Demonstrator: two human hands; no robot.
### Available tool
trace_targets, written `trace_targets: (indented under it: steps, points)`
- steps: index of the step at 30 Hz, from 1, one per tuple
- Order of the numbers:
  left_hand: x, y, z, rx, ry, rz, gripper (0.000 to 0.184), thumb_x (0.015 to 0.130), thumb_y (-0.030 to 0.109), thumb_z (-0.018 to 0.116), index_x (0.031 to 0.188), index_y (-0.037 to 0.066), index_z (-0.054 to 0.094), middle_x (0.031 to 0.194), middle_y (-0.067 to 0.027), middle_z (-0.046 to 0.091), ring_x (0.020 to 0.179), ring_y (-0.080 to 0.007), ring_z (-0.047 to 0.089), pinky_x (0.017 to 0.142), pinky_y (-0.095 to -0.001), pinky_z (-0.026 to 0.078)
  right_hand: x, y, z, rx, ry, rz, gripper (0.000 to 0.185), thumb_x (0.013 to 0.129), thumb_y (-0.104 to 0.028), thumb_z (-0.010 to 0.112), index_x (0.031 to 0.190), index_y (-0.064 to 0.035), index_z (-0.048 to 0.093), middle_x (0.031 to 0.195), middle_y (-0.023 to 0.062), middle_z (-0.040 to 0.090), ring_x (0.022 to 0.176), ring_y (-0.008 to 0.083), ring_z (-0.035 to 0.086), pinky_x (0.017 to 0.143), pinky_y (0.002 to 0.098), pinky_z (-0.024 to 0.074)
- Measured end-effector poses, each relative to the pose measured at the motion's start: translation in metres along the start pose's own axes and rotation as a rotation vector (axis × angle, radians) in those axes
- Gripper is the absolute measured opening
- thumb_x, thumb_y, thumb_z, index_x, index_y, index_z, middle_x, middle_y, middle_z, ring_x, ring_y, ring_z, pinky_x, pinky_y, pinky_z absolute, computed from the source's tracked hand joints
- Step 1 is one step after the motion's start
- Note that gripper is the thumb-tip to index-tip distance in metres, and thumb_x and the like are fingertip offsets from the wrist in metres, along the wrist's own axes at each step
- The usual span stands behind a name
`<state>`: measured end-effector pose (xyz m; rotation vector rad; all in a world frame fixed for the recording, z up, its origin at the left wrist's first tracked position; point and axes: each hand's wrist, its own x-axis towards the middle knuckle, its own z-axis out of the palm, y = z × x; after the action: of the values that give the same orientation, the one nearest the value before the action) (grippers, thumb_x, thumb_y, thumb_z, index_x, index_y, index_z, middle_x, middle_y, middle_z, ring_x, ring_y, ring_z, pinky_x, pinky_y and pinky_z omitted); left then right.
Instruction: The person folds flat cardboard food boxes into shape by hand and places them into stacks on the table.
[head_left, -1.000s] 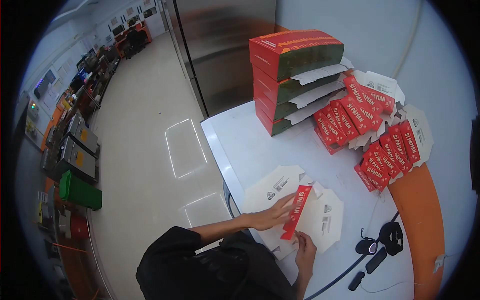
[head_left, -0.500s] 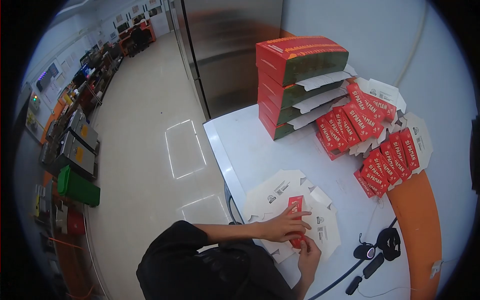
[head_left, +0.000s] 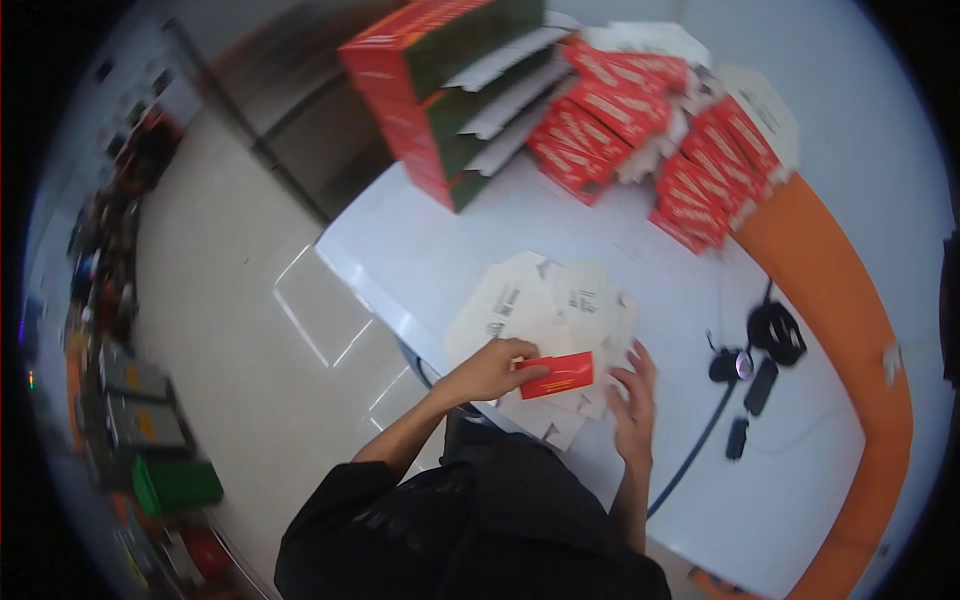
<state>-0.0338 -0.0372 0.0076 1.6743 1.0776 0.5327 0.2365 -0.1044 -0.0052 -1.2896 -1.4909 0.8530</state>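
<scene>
My left hand (head_left: pixel 497 370) grips the left end of a small red carton (head_left: pixel 558 375), its thumb and fingers closed on it. The carton lies crosswise above a spread of unfolded carton sheets (head_left: pixel 510 292), their pale insides up with small dark print. To the right of the carton, my right hand (head_left: pixel 632 398) is apart from it, fingers spread and bent over the edge of the pale sheets. Whether its fingertips touch the sheets I cannot tell.
A stack of red and green boxes (head_left: pixel 400 120) with open white flaps stands at the far left of the white table (head_left: pixel 400 230). Several red cartons (head_left: pixel 695 190) lie piled at the back. Black straps (head_left: pixel 776 333) and a cable (head_left: pixel 690 460) lie at right.
The red carton has turned from upright to crosswise in my left hand. My right hand has let go of it and moved right, fingers opening. The whole view has swung.
</scene>
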Motion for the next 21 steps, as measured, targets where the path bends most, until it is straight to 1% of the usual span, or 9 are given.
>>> trace_targets:
  steps: [3,6,9,10,12,14,16,19,21]
  points:
    - [-0.003,0.014,0.006,-0.03,-0.163,-0.069,0.028,0.1,0.028,0.07,0.096,0.0,0.071,0.079,-0.0135,0.066,0.075,-0.0206,0.063,0.069,-0.0363,0.049,-0.003,0.01,0.015,-0.062,-0.188,-0.009,0.037,0.096,-0.014,0.072,0.133,-0.0109,0.068,0.168,0.022,0.021,0.151,0.0402,0.032,0.121,0.0492,0.0304]
    - [-0.007,0.002,0.018,0.051,-0.095,-0.072,0.028,0.1,0.029,0.07,0.095,0.001,0.072,0.08,-0.0125,0.067,0.072,-0.0193,0.06,0.068,-0.0357,0.048,-0.004,0.007,0.026,-0.026,-0.245,0.04,0.034,0.096,-0.017,0.074,0.128,-0.0081,0.069,0.164,0.0237,0.026,0.148,0.0431,0.034,0.119,0.0502,0.0334]
    - [-0.009,-0.002,0.018,0.099,-0.118,-0.12,0.032,0.1,0.03,0.069,0.094,-0.001,0.072,0.082,-0.0151,0.069,0.07,-0.0233,0.059,0.071,-0.0367,0.048,-0.007,0.03,0.043,0.03,-0.095,0.115,0.028,0.093,-0.009,0.077,0.118,-0.0031,0.067,0.134,0.0171,0.059,0.127,0.0301,0.056,0.103,0.0382,0.0474]
    - [-0.009,0.001,0.018,0.082,-0.122,-0.158,0.03,0.1,0.029,0.07,0.094,0.0,0.072,0.081,-0.0139,0.068,0.072,-0.0216,0.059,0.071,-0.0358,0.048,-0.005,0.03,0.046,0.008,0.011,0.103,0.024,0.092,-0.01,0.079,0.112,-0.0015,0.067,0.115,0.0134,0.066,0.115,0.0252,0.061,0.097,0.0373,0.0491]
    - [-0.011,0.011,0.018,0.047,-0.118,-0.24,0.027,0.099,0.027,0.071,0.094,0.001,0.073,0.079,-0.0114,0.067,0.075,-0.0181,0.06,0.07,-0.034,0.048,-0.002,0.037,0.048,0.032,0.068,0.12,0.024,0.092,-0.014,0.079,0.112,-0.0045,0.07,0.144,0.0178,0.043,0.133,0.0339,0.05,0.108,0.0425,0.0446]
    - [-0.011,0.01,0.019,0.024,-0.095,-0.169,0.024,0.097,0.024,0.073,0.095,0.0,0.073,0.08,-0.0113,0.067,0.076,-0.0185,0.061,0.071,-0.0343,0.049,0.0,0.04,0.049,0.118,0.016,0.097,0.022,0.092,-0.015,0.079,0.111,-0.0062,0.073,0.16,0.0196,0.031,0.143,0.0379,0.044,0.114,0.0456,0.0419]
    - [-0.011,0.008,0.019,0.03,-0.07,-0.079,0.023,0.096,0.022,0.075,0.095,-0.001,0.073,0.081,-0.0114,0.067,0.076,-0.0197,0.062,0.071,-0.035,0.049,0.004,0.03,0.046,0.262,-0.14,0.034,0.019,0.093,-0.015,0.079,0.109,-0.0065,0.075,0.161,0.0188,0.029,0.146,0.0372,0.042,0.115,0.0465,0.0411]
    - [-0.01,0.004,0.019,0.074,-0.066,0.064,0.021,0.093,0.019,0.078,0.096,-0.001,0.073,0.083,-0.0123,0.068,0.074,-0.0226,0.062,0.07,-0.0368,0.05,0.006,0.039,0.044,0.176,-0.265,0.02,0.016,0.093,-0.013,0.077,0.108,-0.0073,0.077,0.165,0.0174,0.023,0.151,0.0373,0.034,0.118,0.0492,0.0384]
    - [-0.009,0.007,0.018,0.097,-0.097,0.131,0.021,0.091,0.018,0.079,0.096,-0.002,0.074,0.084,-0.0133,0.068,0.073,-0.0249,0.063,0.07,-0.0379,0.05,0.004,0.037,0.042,0.221,-0.272,0.037,0.028,0.092,-0.017,0.08,0.119,-0.0093,0.074,0.167,0.0201,0.018,0.153,0.0403,0.029,0.119,0.0516,0.0367]
